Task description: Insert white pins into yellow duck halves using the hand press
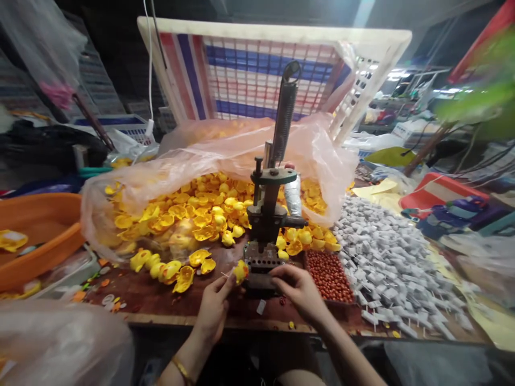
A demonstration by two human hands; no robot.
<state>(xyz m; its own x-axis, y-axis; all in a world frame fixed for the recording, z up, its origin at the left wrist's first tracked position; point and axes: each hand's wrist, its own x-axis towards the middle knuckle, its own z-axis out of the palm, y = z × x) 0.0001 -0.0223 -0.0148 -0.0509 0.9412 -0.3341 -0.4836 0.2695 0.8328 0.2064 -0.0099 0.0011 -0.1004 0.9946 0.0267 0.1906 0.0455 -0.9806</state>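
My left hand (214, 306) pinches a small yellow plastic duck piece (240, 272) with a reddish spot, and a thin pale stick juts out beside the fingers. Just left of the black hand press (263, 220), that piece is held close to the press's base. My right hand (298, 289) is at the other side of the base, its thumb and fingers drawn together; whatever may be between them is too small to make out. Several yellow half shells (185, 279) lie on the table left of the press. A tray of small red-brown beads (328, 273) sits beyond my right hand.
Yellow shells (209, 209) spill from a clear plastic bag (241, 139) behind the press. A pile of grey-white blocks with thin stems (386, 257) covers the right side. An orange basin (40, 225) stands left, and a white crate (273, 27) rises behind.
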